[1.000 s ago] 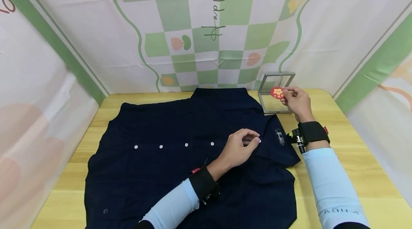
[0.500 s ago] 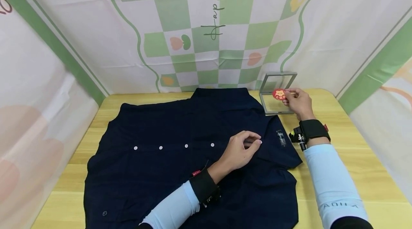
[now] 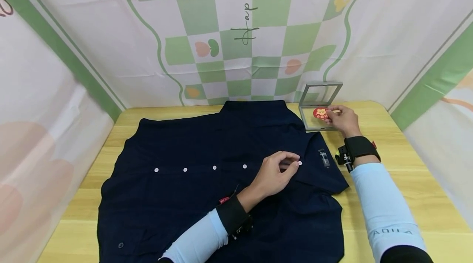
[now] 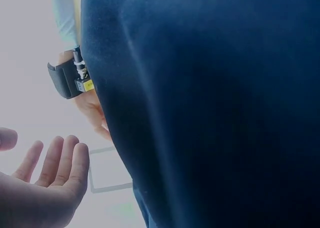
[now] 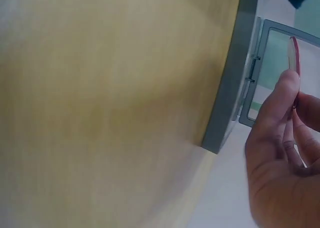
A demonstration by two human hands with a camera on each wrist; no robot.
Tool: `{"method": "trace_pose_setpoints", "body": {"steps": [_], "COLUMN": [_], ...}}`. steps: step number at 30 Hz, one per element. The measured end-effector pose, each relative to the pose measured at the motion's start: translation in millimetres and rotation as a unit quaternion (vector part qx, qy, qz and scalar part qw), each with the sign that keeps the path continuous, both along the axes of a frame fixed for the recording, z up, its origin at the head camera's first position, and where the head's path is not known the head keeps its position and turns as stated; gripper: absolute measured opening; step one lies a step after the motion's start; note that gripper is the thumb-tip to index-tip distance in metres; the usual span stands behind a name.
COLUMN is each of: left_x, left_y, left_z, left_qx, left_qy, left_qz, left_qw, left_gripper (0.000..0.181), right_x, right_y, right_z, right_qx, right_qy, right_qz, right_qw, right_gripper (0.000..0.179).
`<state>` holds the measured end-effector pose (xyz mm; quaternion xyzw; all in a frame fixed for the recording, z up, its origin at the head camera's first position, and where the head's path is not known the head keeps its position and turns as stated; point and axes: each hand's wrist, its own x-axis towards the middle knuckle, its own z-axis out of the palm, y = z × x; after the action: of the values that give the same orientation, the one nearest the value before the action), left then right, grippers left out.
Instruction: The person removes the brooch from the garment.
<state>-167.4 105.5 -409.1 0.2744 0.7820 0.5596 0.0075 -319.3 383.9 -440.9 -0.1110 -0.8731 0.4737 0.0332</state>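
My right hand [image 3: 343, 120] pinches a round red badge [image 3: 320, 113] with a yellow star-like figure, holding it over the open clear case [image 3: 312, 124] with a grey frame. From the side, in the right wrist view, the badge [image 5: 294, 55] is a thin disc between thumb and fingers. A dark navy shirt [image 3: 192, 139] lies spread flat with a row of white buttons down its front. Above it, beside the button nearest the collar side, is my left hand [image 3: 275, 172]; its fingers [image 4: 65, 160] are loosely bent and apart from the thumb, with nothing between them.
The case's lid [image 3: 320, 94] stands raised at the table's back edge, near a patterned cloth backdrop [image 3: 236, 28]. The shirt covers much of the wooden table [image 3: 406, 197]. A folded-over sleeve with a small clear label [image 3: 324, 158] lies in front of the case.
The badge in my right hand has come down and slightly to the right, lower over the case's base. My left hand has stayed almost still.
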Motion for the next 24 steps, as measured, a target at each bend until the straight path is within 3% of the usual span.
{"method": "trace_pose_setpoints", "body": {"steps": [6,17,24], "left_x": [0.5,0.7,-11.0], "left_y": [-1.1,-2.5,3.2], "left_z": [-1.5,-2.7,-32.2], "left_qx": [-0.003,-0.011,-0.017], "left_qy": [0.006,0.011,0.010], "left_qz": [0.000,-0.004,-0.003], "left_qw": [1.0000,0.9999,0.9998], "left_gripper": [0.021,0.021,0.023], "right_x": [-2.6,-6.5,-5.1], "right_y": [0,1,-1], "right_z": [-4.8,-5.7,-7.6], "right_qx": [0.024,0.125,0.168], "right_qy": [-0.015,-0.018,-0.008], "right_qz": [0.005,0.029,0.033], "right_qw": [0.9996,0.9916,0.9852], "right_gripper": [0.042,0.039,0.043]}}
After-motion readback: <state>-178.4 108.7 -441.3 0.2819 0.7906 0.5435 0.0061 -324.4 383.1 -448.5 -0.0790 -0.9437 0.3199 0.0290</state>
